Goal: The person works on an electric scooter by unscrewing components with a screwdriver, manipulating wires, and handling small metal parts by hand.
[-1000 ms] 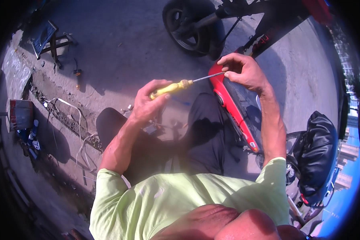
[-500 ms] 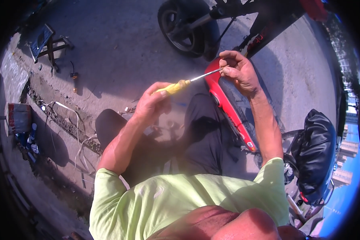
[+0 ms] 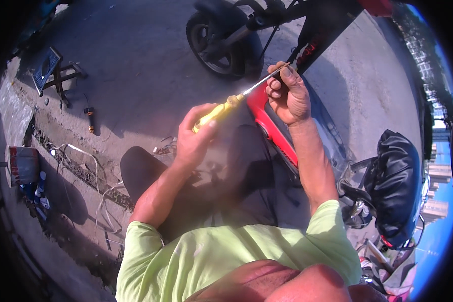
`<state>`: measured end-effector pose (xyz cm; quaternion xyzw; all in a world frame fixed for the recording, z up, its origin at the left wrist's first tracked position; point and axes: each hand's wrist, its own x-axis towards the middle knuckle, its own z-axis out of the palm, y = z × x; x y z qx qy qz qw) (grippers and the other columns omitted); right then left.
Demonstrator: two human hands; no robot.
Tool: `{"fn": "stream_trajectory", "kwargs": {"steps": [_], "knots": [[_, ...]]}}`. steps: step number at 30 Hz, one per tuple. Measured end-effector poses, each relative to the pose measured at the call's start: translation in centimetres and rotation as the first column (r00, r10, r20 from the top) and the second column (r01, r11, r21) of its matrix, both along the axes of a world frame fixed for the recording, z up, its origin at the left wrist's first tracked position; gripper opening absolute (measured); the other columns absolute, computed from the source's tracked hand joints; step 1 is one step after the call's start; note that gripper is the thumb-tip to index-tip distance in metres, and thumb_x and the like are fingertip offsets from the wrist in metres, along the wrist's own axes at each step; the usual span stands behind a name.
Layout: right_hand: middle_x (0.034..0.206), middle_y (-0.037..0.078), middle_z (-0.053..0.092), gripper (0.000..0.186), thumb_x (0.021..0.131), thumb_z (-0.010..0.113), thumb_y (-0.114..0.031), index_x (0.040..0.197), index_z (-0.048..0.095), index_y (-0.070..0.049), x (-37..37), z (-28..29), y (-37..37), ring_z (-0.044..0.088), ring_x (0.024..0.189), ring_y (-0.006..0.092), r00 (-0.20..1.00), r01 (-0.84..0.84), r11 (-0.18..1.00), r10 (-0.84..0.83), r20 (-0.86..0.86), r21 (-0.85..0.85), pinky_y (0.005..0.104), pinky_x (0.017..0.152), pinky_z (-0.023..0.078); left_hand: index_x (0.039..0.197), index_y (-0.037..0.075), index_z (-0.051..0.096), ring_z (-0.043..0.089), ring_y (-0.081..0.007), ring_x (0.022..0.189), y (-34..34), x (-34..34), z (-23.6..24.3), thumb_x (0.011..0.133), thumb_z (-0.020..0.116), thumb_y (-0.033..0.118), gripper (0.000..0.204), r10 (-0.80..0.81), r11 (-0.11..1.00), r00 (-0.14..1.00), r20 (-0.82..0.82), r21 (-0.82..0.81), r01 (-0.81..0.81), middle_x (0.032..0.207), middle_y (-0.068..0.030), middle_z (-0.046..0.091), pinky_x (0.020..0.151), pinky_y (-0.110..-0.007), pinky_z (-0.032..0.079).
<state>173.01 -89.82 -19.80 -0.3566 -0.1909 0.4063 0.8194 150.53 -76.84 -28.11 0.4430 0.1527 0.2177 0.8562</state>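
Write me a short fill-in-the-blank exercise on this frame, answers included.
1. The handle in the left hand is ____.
2. Of the handle and the metal shaft, the right hand is at the ____.
3. The folding stool stands on the picture's ____ side.
4. The wrinkled cover is ____.

Missing words: yellow; shaft; left; black.

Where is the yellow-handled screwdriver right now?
In the head view, just above centre, the screwdriver slants from the left hand up to the right hand.
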Motion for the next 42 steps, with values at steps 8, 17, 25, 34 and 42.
{"fn": "stream_trajectory", "kwargs": {"steps": [8,17,25,34,42], "knots": [[0.105,0.004,0.072,0.017,0.099,0.071,-0.023,0.109,0.073,-0.01,3.4,7.3,1.6,0.065,0.082,0.0132,0.984,0.128,0.991,-0.131,0.125,0.031,0.0265,0.065,0.05,0.127,-0.001,0.064,0.067,-0.0121,0.093,-0.7,3.9,9.4,0.091,0.073,0.004,0.037,0.248,0.833,0.949,0.195,0.457,-0.312,0.111,-0.0082,0.07,0.081,-0.026,0.054],[0.07,-0.008,0.047,0.017,0.104,0.061,-0.029,0.094,0.061,-0.015,7.3,14.0,5.1,0.043,0.056,0.0037,0.94,0.216,0.975,-0.221,0.258,0.047,0.0199,0.05,0.037,0.109,0.011,0.063,0.069,-0.0333,0.067,0.0,9.5,17.0,0.081,0.079,0.016,0.032,0.4,0.199,0.75,0.527,0.749,-0.632,0.079,-0.0109,0.068,0.058,-0.042,0.056],[0.069,-0.004,0.048,0.018,0.106,0.056,-0.025,0.098,0.062,-0.01,10.7,16.0,7.0,0.047,0.058,0.0068,0.911,0.164,0.986,-0.164,0.378,0.032,0.0215,0.053,0.042,0.103,0.008,0.056,0.07,-0.0352,0.07,1.9,11.1,20.8,0.09,0.072,0.021,0.023,0.306,0.181,0.748,0.589,0.736,-0.653,0.082,-0.0151,0.066,0.06,-0.044,0.057],[0.088,0.0,0.066,0.024,0.109,0.053,-0.025,0.108,0.067,-0.006,17.9,14.3,5.1,0.059,0.078,0.0106,0.93,0.061,0.998,-0.069,0.362,0.033,0.0279,0.077,0.056,0.101,0.005,0.053,0.069,-0.0346,0.067,2.5,11.4,21.1,0.095,0.065,0.02,0.02,0.268,0.106,0.8,0.536,0.809,-0.578,0.08,-0.0179,0.064,0.056,-0.043,0.056],[0.081,0.0,0.056,0.022,0.106,0.05,-0.023,0.093,0.059,-0.007,13.8,15.7,6.6,0.051,0.068,0.0092,0.956,0.212,0.977,-0.213,0.202,0.024,0.0253,0.06,0.041,0.105,0.0,0.055,0.071,-0.0354,0.074,3.2,11.6,23.3,0.095,0.058,0.013,0.017,0.188,0.143,0.905,0.381,0.902,-0.409,0.082,-0.0218,0.066,0.063,-0.047,0.057]]}}
